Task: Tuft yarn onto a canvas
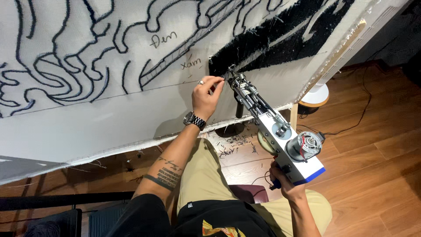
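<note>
Left hand (206, 94) is up at the nose of the tufting gun (272, 129), fingers pinched together on what looks like the yarn right at the needle tip (231, 74), though the strand itself is too thin to make out for sure. Right hand (285, 180) sits low, its grip clamped around the gun's blue handle, holding the tool tilted with its nose against the cloth (109, 109). The tip touches the stretched cloth just at the lower edge of the black tufted patch (280, 35), beside the drawn outlines. Loose yarn clippings (232, 147) lie scattered on the wooden floor (377, 149) below the frame's bottom edge. Risk here, as I read it: those fingertips are right by the needle and cutter, so any press on the trigger could nick them; a slack or missed thread could pull out of the needle; and leaning the nose too hard could tear the cloth
</note>
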